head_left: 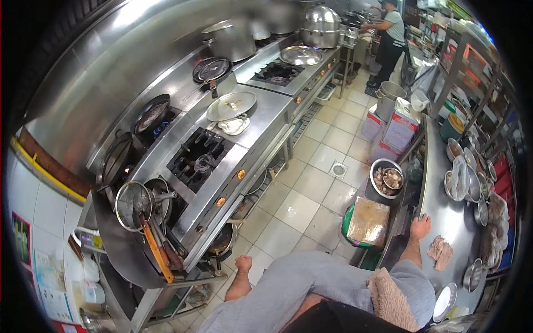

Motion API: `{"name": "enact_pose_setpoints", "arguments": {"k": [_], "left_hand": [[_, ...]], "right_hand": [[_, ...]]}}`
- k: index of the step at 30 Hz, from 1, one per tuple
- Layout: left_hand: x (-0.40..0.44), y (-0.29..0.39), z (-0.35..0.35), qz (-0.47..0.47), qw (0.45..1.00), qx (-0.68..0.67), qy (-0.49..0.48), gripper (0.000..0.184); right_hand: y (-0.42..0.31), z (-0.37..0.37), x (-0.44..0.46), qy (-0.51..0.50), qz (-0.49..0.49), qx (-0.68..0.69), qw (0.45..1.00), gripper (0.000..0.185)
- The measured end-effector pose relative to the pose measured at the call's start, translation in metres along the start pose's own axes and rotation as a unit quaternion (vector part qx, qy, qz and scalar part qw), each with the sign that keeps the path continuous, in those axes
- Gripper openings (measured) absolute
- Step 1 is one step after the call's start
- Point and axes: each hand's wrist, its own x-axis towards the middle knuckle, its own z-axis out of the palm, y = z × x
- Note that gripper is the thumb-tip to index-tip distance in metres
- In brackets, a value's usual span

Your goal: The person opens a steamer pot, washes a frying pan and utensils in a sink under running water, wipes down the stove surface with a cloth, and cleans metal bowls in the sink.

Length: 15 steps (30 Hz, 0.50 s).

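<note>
My left hand [243, 263] hangs over the tiled floor beside the stove, its fingers curled into a loose fist with nothing visible in it. On the edge of the steel counter [413, 252] rests my right hand [420, 226], fingers somewhat apart and holding nothing. A crumpled pinkish cloth [440, 252] lies on that counter, just right of my right hand and apart from it. Below the counter's edge stands a green tub [347, 225] with a brown board [369, 221] across its top. A beige towel [391, 297] drapes over my shoulder.
The stove [266, 111] runs along the left, bearing a round lid [231, 105], a white cloth [234, 125] and strainers [133, 206]. A bowl of food pieces [379, 191] and boxes [401, 125] line the aisle's right side. A person [391, 41] stands at the far end.
</note>
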Motion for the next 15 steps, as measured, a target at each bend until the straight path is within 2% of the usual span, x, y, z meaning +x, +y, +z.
{"name": "enact_pose_setpoints", "arguments": {"k": [8, 10, 13, 15], "left_hand": [[-0.045, -0.034, 0.038, -0.067, 0.998, 0.019, 0.009, 0.028], [-0.040, -0.063, 0.063, -0.010, 0.992, 0.125, -0.024, 0.028], [-0.076, -0.053, 0.054, -0.023, 0.993, 0.112, -0.001, 0.027], [-0.069, -0.079, 0.075, -0.023, 0.993, 0.116, 0.030, 0.025]], "right_hand": [[0.008, 0.010, -0.001, 0.025, -0.015, -0.006, 1.000, 0.044], [0.008, 0.011, 0.002, 0.044, -0.052, -0.010, 0.998, 0.043], [0.013, 0.017, 0.008, 0.024, -0.046, -0.013, 0.999, 0.040], [0.007, 0.014, 0.011, 0.015, -0.051, -0.032, 0.998, 0.039]]}}
